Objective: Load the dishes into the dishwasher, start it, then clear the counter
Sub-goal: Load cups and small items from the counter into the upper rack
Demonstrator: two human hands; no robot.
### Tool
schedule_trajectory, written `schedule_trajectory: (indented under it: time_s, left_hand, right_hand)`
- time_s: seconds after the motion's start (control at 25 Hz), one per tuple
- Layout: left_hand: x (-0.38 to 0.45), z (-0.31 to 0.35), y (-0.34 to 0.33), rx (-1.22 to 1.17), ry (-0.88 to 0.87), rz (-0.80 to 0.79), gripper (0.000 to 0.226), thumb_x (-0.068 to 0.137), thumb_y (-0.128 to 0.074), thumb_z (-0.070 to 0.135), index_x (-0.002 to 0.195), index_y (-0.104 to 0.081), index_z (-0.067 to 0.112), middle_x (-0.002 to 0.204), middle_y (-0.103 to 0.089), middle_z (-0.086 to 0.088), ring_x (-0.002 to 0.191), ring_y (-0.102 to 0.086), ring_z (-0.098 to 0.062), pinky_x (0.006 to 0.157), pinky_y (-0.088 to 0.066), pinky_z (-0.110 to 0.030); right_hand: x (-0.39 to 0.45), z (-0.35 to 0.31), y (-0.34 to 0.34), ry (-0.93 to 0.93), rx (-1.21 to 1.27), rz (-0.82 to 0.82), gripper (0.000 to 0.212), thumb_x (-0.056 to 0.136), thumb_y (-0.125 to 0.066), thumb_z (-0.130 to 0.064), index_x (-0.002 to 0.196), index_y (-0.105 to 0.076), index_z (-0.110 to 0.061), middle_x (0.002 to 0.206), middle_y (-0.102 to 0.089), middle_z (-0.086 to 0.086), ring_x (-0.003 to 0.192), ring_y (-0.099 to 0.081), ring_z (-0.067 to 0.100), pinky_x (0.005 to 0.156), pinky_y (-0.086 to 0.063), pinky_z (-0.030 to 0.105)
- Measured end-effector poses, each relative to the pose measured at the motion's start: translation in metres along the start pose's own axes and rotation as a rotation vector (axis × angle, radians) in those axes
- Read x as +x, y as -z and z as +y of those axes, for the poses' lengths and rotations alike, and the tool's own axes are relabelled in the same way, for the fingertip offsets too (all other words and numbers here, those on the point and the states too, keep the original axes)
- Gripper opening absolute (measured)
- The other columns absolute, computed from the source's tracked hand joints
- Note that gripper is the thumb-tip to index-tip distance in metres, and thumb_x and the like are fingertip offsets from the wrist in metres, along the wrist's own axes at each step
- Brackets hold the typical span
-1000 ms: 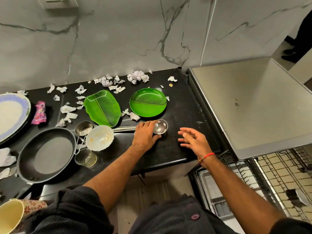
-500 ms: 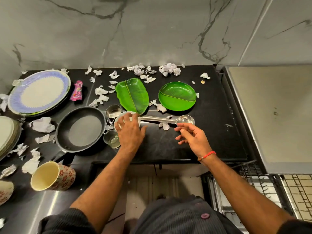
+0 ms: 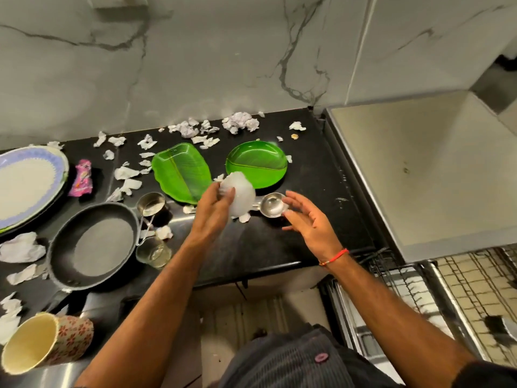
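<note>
The left hand (image 3: 214,210) is gripping a white bowl (image 3: 240,197). Just beside it, the right hand (image 3: 309,219) is hanging open, its fingertips touching a shiny ladle (image 3: 272,205).

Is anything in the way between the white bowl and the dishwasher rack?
Nothing visible blocks it. The left hand holds the white bowl up above the black counter. The open right hand and the steel ladle lie on its rack side, but lower than the bowl. The dishwasher rack sits pulled out, lower right.
</note>
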State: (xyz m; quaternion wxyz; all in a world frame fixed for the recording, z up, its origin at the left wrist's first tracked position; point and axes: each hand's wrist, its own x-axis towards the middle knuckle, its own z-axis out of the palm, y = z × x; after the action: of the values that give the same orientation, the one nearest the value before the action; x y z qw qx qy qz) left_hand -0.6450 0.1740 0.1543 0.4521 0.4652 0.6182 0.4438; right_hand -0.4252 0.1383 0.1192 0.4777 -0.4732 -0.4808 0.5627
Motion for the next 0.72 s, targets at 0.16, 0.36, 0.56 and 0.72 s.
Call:
schedule_trajectory:
  time_s: [0.16, 0.36, 0.56, 0.72]
  left_hand:
    - [-0.01, 0.021, -0.095, -0.483, 0.376, -0.363, 0.031, 0.102, -0.047, 0.024, 0.119, -0.065, 0.006, 0.115, -0.07, -0.016, 0.103, -0.066, -0.034, 0.083, -0.055, -0.047]
    - [-0.046, 0.032, -0.223, -0.314, 0.472, -0.672, 0.042, 0.099, -0.052, 0.037, 0.13, -0.06, 0.01, 0.125, -0.068, -0.018, 0.111, -0.068, -0.035, 0.084, -0.06, -0.051]
    - [-0.116, 0.047, -0.347, 0.092, 0.33, -0.973, 0.064, 0.091, -0.071, 0.04, 0.145, -0.038, 0.031, 0.136, -0.054, -0.003, 0.114, -0.062, -0.026, 0.083, -0.061, -0.044]
    - [-0.157, 0.035, -0.451, 0.402, 0.165, -1.129, 0.071, 0.096, -0.065, 0.04, 0.156, -0.028, 0.033, 0.153, -0.037, -0.001, 0.125, -0.05, -0.024, 0.088, -0.054, -0.036]
  right_hand:
    - [-0.024, -0.02, 0.05, -0.03, 0.051, 0.119, 0.072, 0.085, -0.071, -0.025, 0.147, -0.034, -0.026, 0.139, -0.054, -0.001, 0.11, -0.062, 0.014, 0.081, -0.059, 0.045]
    - [-0.084, -0.023, 0.148, -0.064, -0.048, 0.461, 0.07, 0.073, -0.083, -0.041, 0.135, -0.053, -0.028, 0.129, -0.06, -0.009, 0.118, -0.06, 0.012, 0.097, -0.053, 0.047]
    - [-0.165, -0.005, 0.24, -0.112, 0.131, 0.781, 0.067, 0.078, -0.082, -0.031, 0.136, -0.052, -0.023, 0.128, -0.06, 0.003, 0.115, -0.062, 0.029, 0.074, -0.06, 0.041]
    - [-0.219, 0.025, 0.313, -0.182, 0.337, 0.959, 0.071, 0.073, -0.082, -0.034, 0.135, -0.051, -0.02, 0.131, -0.057, 0.012, 0.11, -0.065, 0.033, 0.063, -0.059, 0.039]
